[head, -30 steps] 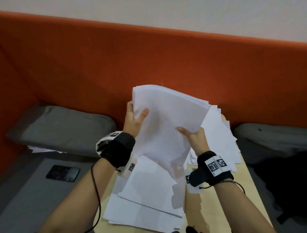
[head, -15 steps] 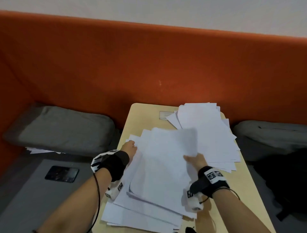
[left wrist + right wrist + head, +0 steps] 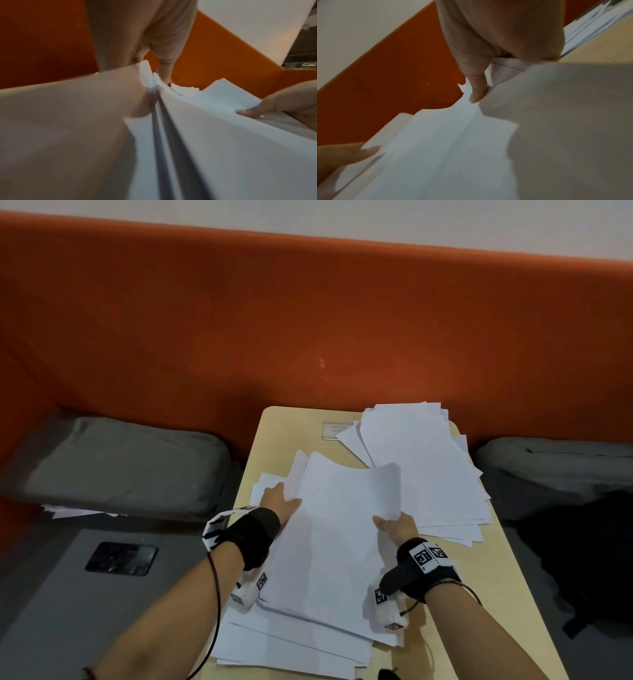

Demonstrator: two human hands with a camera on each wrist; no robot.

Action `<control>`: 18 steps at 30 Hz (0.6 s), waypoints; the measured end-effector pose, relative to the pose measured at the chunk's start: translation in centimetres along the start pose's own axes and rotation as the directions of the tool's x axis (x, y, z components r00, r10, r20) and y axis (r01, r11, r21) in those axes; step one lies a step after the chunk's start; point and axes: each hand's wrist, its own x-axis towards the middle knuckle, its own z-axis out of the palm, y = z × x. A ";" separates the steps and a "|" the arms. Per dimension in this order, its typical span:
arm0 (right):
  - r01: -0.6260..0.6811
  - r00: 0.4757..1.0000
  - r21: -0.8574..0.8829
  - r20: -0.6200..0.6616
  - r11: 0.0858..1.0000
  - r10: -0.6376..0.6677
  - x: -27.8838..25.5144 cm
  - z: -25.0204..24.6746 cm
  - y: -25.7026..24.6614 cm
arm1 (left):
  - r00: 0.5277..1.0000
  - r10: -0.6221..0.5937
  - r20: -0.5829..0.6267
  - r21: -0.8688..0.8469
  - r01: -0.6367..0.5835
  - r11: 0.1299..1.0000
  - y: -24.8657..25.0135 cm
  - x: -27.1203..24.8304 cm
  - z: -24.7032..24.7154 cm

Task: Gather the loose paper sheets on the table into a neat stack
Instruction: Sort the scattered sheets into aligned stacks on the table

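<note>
A: Status, left hand [image 3: 279,501]?
B: Grips the left edge of the held paper bundle [image 3: 335,529]. Thumb lies on top; the other fingers go under the sheets, per left wrist view. Fingers closed on paper, narrow.

A: Right hand [image 3: 397,527]?
B: Grips the bundle's right edge, thumb on top, fingers curled under. Right wrist view confirms a pinch; the sheet corner by the thumb curls up.

A: Bundle pos.?
B: Over the table's [image 3: 507,587] near-left half, resting on or just above more loose sheets [image 3: 291,645] fanned toward the near-left edge. Contact w/ those sheets: cannot tell. Edges not aligned; sheets are offset.

A: Other paper?
B: Second pile [image 3: 428,467] at the far-right corner, fanned, overhanging the right edge a little. The bundle's far-right corner overlaps it. A small label plate [image 3: 334,429] sits near the far edge, partly under that pile.

A: Surroundings?
B: Orange partition [image 3: 308,320] behind the table. Grey cushion [image 3: 120,463] to the left, w/ a dark phone [image 3: 121,558] on the grey seat below it. Another grey cushion [image 3: 555,463] and a black bag [image 3: 589,553] to the right.
</note>
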 end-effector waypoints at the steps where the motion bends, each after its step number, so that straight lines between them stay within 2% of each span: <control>1: -0.003 1.000 0.011 0.003 1.000 0.003 0.1 0.0 0.1 | 0.999 0.048 0.007 -0.011 -0.048 0.999 0.1 -0.3 0.2; 5: -0.008 1.000 0.017 0.016 1.000 0.008 -0.3 0.0 -0.2 | 0.980 0.162 0.113 -0.240 -0.131 0.962 -0.4 -0.6 0.5; 7: 0.002 0.999 -0.012 0.051 1.000 -0.001 -0.5 0.4 -0.7 | 0.977 0.149 0.152 -0.414 -0.074 0.907 -1.0 -0.2 0.5; 9: 0.012 0.997 -0.031 0.080 0.999 -0.010 -0.9 1.0 -1.1 | 0.988 0.118 0.098 -0.463 -0.060 0.884 -1.0 -0.4 0.5; 12: -0.010 0.999 0.062 0.042 0.998 0.007 -1.1 1.5 -1.1 | 0.985 0.174 -0.012 -0.455 -0.160 0.876 -0.4 -1.3 0.1; 16: 0.062 0.998 0.322 -0.035 0.945 -0.054 -1.8 -0.1 -2.2 | 0.936 0.339 -0.092 -0.556 -0.331 0.763 2.4 -3.6 -2.7; 18: 0.153 0.983 0.442 0.025 0.884 -0.183 -2.8 -1.5 -3.7 | 0.886 0.445 -0.132 -0.586 -0.431 0.686 4.4 -4.7 -4.8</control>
